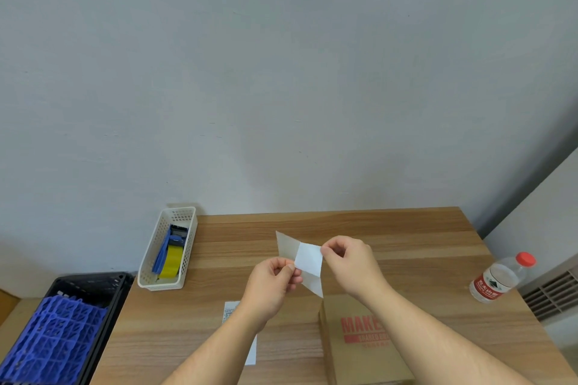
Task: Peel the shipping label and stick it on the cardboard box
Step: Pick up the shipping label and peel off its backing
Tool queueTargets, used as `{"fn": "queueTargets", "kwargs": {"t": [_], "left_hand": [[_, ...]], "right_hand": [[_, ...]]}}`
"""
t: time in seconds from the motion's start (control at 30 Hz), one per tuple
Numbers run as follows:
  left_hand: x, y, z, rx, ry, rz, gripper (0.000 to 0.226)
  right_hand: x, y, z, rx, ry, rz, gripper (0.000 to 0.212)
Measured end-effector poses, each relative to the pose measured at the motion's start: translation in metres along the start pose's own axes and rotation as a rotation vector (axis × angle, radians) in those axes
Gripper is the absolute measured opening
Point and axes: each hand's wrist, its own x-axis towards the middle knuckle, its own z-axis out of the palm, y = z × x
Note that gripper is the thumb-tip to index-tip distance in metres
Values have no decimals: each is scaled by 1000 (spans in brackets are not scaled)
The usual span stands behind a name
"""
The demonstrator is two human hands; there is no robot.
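Note:
Both hands hold a white shipping label in the air above the wooden table. My left hand pinches its lower left edge, and my right hand pinches its upper right corner. A beige backing flap sticks out to the upper left, partly separated from the white sheet. The cardboard box with red print lies on the table below my right forearm. Another printed label sheet lies flat under my left forearm, mostly hidden.
A white perforated basket at the table's left holds a blue and yellow tape dispenser. A black crate with blue plastic pieces sits lower left. A water bottle with a red cap stands at the right edge.

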Motion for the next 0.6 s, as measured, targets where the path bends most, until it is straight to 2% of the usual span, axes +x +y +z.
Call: {"fn": "queueTargets", "kwargs": {"t": [0.6], "left_hand": [[8,-37,-65,405,267,-107,19]], "right_hand": [[18,8,-34,-103,60,56,17]]}}
